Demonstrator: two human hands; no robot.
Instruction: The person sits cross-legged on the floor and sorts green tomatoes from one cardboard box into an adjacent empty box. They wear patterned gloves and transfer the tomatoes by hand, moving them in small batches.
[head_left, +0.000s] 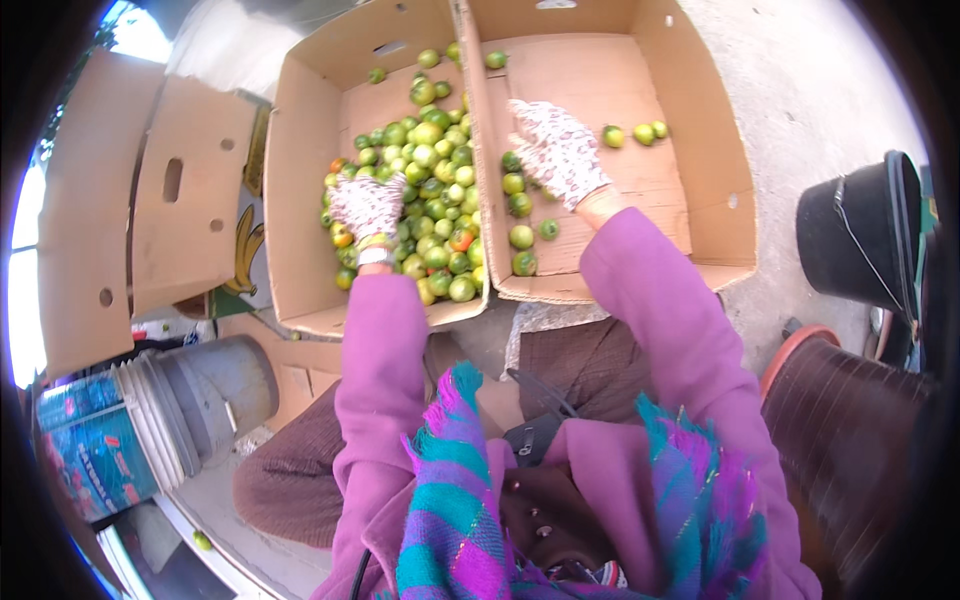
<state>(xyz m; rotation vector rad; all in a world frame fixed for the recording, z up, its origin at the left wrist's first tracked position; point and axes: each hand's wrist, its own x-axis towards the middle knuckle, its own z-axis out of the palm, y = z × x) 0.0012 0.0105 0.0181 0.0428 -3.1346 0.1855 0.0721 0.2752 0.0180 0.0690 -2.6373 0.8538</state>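
My left hand (367, 204), in a patterned glove, rests among many green tomatoes (424, 155) in the left cardboard box (300, 262); its fingertips are hidden, so its grip cannot be told. A few of these tomatoes are orange or reddish, such as an orange-red tomato (460, 240). Over the left side of the right cardboard box (716, 150) is my right hand (553, 146), gloved alike and slightly blurred, its fingers pointing left. Several green tomatoes (521, 237) lie beneath and below it along the divide, and a few more green tomatoes (613, 136) lie to its right.
A black bucket (847, 232) with a wire handle stands at the right, above a large brown container (847, 420) with an orange rim. Stacked buckets (202, 405) lie at the lower left. Cardboard boxes (180, 172), one with a banana print, stand at the left.
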